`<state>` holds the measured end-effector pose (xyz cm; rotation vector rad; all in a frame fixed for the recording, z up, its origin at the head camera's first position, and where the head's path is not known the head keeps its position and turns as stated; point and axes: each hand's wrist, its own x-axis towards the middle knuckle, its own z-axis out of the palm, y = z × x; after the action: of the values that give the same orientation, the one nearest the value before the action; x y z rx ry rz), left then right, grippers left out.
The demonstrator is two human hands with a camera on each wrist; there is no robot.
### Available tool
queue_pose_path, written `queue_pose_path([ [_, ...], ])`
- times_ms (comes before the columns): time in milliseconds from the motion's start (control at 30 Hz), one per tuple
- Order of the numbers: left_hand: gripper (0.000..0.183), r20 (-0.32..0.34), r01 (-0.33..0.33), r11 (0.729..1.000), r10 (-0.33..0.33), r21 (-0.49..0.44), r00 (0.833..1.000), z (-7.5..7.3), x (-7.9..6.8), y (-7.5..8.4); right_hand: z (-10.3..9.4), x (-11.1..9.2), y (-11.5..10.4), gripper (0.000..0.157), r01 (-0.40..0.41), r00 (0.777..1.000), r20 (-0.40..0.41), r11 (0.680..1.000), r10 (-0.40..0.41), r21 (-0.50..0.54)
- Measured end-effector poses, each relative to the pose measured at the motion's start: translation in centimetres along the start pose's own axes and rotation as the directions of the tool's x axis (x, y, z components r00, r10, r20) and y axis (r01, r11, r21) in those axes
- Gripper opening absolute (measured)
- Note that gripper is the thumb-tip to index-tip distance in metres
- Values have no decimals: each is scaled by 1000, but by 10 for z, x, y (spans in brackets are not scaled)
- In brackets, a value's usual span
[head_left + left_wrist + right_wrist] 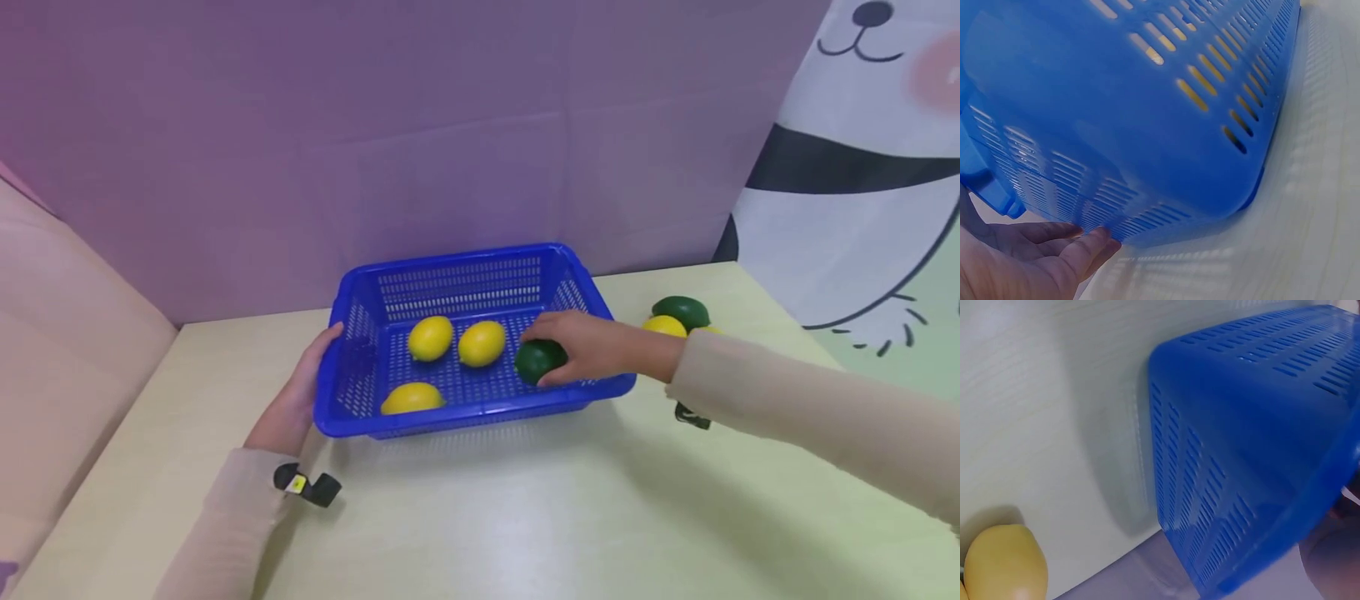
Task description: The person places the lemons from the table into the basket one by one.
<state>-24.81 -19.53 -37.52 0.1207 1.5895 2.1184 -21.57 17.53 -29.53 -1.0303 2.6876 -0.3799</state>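
A blue plastic basket (480, 410) stands on the table with three lemons inside: one lemon (431, 338) at the left, another lemon (482, 343) in the middle and a third lemon (412, 398) by the front wall. Inside its right end, my right hand (573, 342) grips a dark green avocado (540, 362), thumb in front and fingers over the top. My left hand (309, 371) is at the basket's left end; in the left wrist view its nearly straight fingers (1085, 250) touch the slotted outer wall below the rim. The right wrist view mostly shows the basket's outside (1229, 425).
Right of the basket, partly behind the right forearm, another avocado (680, 311) lies beside a lemon (664, 326), with more yellow showing next to it. The pale wooden table (465, 517) meets a purple cloth backdrop (435, 150) behind the basket.
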Motion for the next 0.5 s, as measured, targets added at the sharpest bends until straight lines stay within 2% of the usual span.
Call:
queue_pose_path([
  [100,52,5,-8,1000,8,-9,1000,-1,0,1,3,4,-1,52,-30,999,25,999,30,-9],
  [267,57,-9,-1,1000,1,12,1000,-1,0,1,9,10,-3,47,-21,998,51,1000,22,-3],
  [500,53,16,-14,1000,14,13,1000,-1,1,-1,16,13,1,44,-28,995,92,999,30,-24],
])
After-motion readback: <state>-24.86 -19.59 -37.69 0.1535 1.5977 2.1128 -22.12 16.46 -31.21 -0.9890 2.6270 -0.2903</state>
